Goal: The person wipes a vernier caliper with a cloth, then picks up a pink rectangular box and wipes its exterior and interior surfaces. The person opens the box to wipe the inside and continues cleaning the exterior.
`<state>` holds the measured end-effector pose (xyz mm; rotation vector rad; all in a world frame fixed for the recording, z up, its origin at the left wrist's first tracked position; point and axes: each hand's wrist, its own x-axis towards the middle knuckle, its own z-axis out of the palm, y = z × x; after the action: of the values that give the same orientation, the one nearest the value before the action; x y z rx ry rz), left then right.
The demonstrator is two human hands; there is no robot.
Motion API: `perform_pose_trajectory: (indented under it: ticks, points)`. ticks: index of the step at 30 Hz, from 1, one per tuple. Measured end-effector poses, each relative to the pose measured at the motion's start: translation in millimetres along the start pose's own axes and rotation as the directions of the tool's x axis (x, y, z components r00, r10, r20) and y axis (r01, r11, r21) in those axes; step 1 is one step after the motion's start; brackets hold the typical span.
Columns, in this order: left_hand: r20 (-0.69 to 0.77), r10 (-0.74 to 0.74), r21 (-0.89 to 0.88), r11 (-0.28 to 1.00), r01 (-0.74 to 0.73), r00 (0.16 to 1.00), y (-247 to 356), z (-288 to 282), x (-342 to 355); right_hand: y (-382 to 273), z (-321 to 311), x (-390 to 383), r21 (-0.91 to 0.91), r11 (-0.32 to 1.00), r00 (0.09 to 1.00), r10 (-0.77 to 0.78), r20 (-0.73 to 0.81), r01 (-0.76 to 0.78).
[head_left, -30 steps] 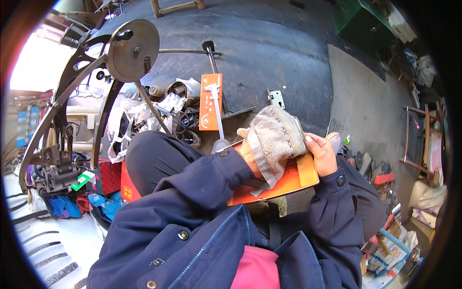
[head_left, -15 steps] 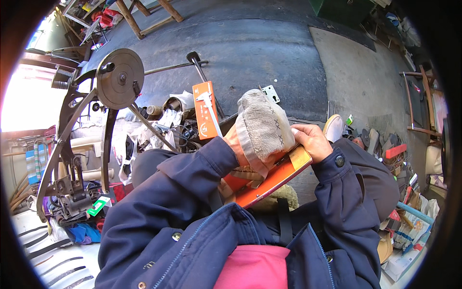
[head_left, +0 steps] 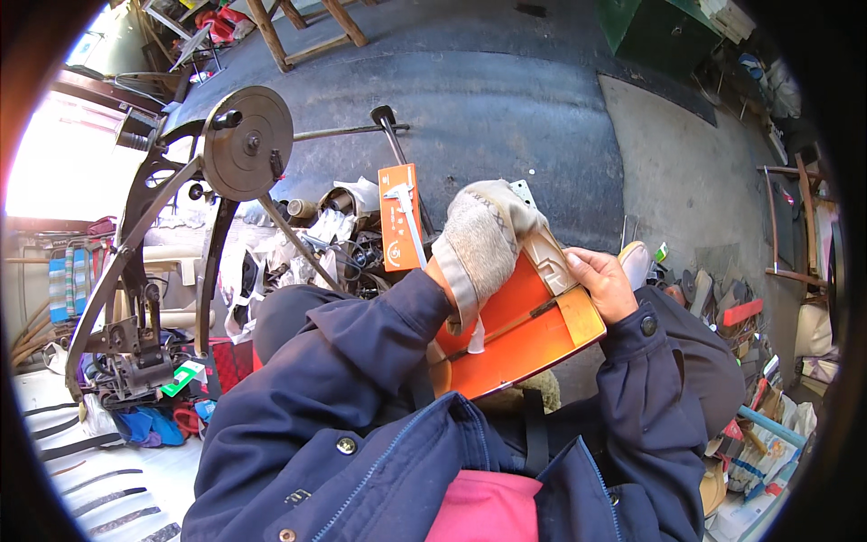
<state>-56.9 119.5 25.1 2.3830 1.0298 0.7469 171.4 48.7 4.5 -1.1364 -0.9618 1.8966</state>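
Note:
My right hand (head_left: 602, 285) grips the right edge of a shallow orange box (head_left: 551, 339), thumb on top. The box is tilted above my lap, its orange inside showing, with a beige moulded piece (head_left: 546, 262) along the far side. A thin dark rod (head_left: 510, 327) lies across the inside. My left hand (head_left: 440, 278) reaches over the box from the left, its fingers hidden under a thick beige-grey cloth (head_left: 479, 237) with cross stitching. A pale strip (head_left: 477, 339) hangs from the cloth over the box. Left of this hand stands an orange panel (head_left: 397, 217) picturing a caliper.
A black iron machine with a round wheel (head_left: 246, 143) rises at the left. Bags and metal parts (head_left: 339, 239) lie beyond my left knee. Shoes and soles (head_left: 709, 280) crowd the right side. A wooden stool (head_left: 312, 32) stands at the far left, a green box (head_left: 655, 41) at the far right.
The cloth and my left hand have drawn back from the right side of the box, uncovering more of its orange inside. My right hand still grips the edge. The whole view has shifted slightly.

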Motion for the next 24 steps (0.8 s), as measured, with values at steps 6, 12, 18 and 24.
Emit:
perform_pose_trajectory:
  ticks: [6,12,18,24]
  points:
    - [0.355,0.136,0.403,0.870,-0.283,0.925,-7.1,17.0,-5.8,-3.2,2.4,4.2,0.116,0.993,0.999,0.030,0.019,-0.032]
    - [0.357,0.020,0.584,0.775,-0.240,0.934,-19.8,4.4,-9.5,-6.9,20.8,5.7,0.479,0.876,0.980,0.050,-0.193,0.050]
    - [-0.024,-0.534,0.532,0.709,0.463,0.845,-42.5,4.6,-41.2,26.6,-3.6,7.2,0.529,0.849,0.985,0.093,-0.143,-0.003]
    - [-0.023,-0.768,0.553,0.524,0.648,0.641,-48.3,-10.4,-53.0,60.9,-0.8,-2.0,0.484,0.874,0.993,0.099,-0.071,-0.052]
